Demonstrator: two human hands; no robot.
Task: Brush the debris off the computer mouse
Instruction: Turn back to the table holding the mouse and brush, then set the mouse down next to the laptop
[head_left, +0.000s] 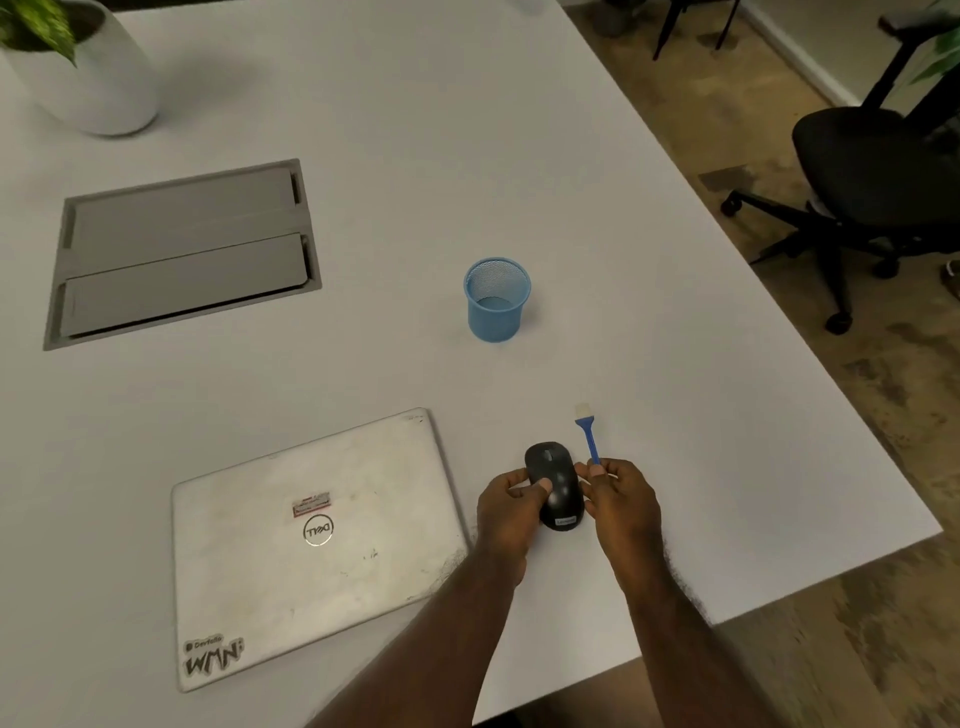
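White worktop (623, 260) carries the mouse (555, 486) near its front edge, right of a laptop (311, 545). Left hand (506, 512) grips it to steady it; right hand (621, 501) pinches the brush (588, 436) handle (bristles pointing away, not yet on the mouse), fingers curled.

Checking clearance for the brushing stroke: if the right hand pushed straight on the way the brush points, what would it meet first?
Probably nothing: the right hand aims the brush across bare table, right of the blue mesh cup.
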